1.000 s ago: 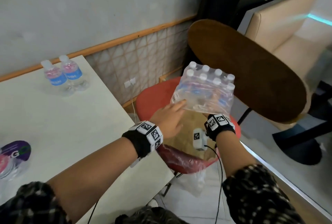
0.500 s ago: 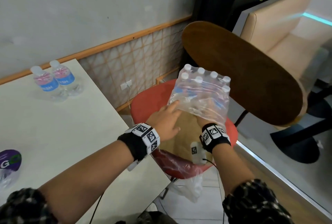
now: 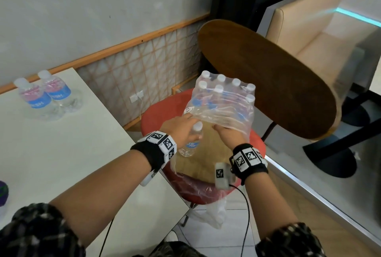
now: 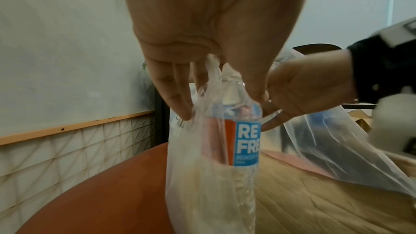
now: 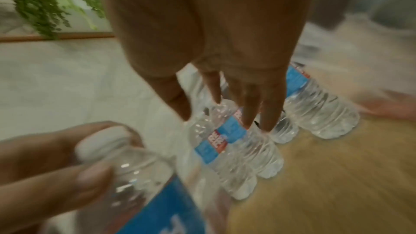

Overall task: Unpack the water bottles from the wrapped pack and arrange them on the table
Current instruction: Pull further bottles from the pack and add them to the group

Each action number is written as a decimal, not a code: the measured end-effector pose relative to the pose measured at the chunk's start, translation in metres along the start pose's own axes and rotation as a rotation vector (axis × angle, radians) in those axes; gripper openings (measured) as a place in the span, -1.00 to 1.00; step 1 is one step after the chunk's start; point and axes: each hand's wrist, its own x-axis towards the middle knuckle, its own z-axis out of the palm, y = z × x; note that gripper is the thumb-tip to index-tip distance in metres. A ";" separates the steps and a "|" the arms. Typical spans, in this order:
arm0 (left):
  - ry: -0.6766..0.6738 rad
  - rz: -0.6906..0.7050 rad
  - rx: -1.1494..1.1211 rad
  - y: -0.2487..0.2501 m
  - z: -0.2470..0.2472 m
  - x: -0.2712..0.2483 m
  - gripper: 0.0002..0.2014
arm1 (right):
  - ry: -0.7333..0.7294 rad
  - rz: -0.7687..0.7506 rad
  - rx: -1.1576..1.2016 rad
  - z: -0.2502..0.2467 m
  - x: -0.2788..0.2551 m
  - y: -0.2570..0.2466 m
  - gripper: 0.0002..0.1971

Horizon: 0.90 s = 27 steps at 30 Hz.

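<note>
- Left hand point(image 3: 181, 127) has its fingers point(image 4: 178, 102) clamped round the neck of a single bottle point(image 3: 190, 143), thumb on one side, the rest on the other, white cap poking up above the grip.
- In the left wrist view that bottle hangs upright with loose clear wrap draped against it, blue label facing out.
- Right hand point(image 3: 227, 135) sits just beside it, fingers point(image 5: 270, 113) curled into the plastic at the near, open end of the wrapped pack point(image 3: 222, 102), pinching the film.
- The pack is tilted, caps pointing up and away, lifted off the red chair point(image 3: 156, 116); through the wrap the right wrist view shows several bottles in rows, though motion blur smears the detail.
- A brown cardboard sheet point(image 3: 204, 159) lies on the chair seat under both hands, with crumpled clear plastic spilling over the seat's front edge.
- Out to the left, on the white tabletop point(image 3: 72, 153), two unpacked bottles point(image 3: 44, 93) stand touching, near the wall.
- Behind the pack, a dark wooden round table point(image 3: 268, 75).
</note>
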 end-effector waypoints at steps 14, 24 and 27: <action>0.067 -0.017 -0.078 -0.003 -0.002 -0.007 -0.51 | -0.089 -0.001 -1.103 -0.005 0.032 0.001 -0.60; 0.064 0.000 -0.064 -0.002 0.005 -0.005 -0.56 | -0.108 0.052 -1.041 -0.010 0.035 0.022 -0.50; 0.087 -0.025 -0.114 -0.011 0.006 -0.005 -0.56 | -0.020 0.020 -0.743 0.013 0.028 0.034 -0.24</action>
